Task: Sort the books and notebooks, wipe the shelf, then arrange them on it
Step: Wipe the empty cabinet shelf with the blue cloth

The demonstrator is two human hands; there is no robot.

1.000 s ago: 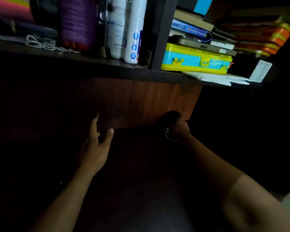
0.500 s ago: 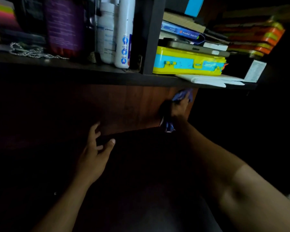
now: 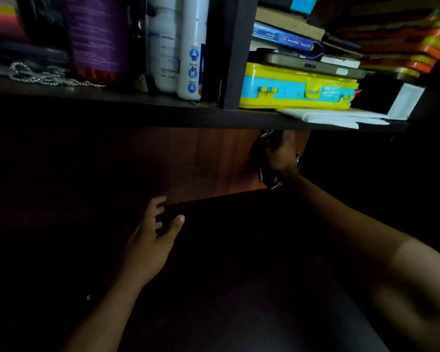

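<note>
My right hand (image 3: 282,156) grips a dark patterned cloth (image 3: 266,174) against the reddish wooden back panel (image 3: 208,161) of the lower shelf, just under the upper shelf board (image 3: 137,110). Spread fingers of my left hand (image 3: 150,240) rest on the dark lower shelf surface (image 3: 226,224), near its back edge. Books and notebooks (image 3: 290,39) lie stacked in the upper right compartment on a yellow and blue case (image 3: 297,90). The lower shelf is very dark.
White spray bottles (image 3: 191,47), a purple container (image 3: 97,36) and a metal chain (image 3: 43,77) stand in the upper left compartment. White papers (image 3: 341,116) stick out under the case. An orange and green stack (image 3: 422,47) lies at the far right.
My right hand has lifted the cloth up the back panel from the shelf surface to just under the upper board. My left hand has stayed about where it was.
</note>
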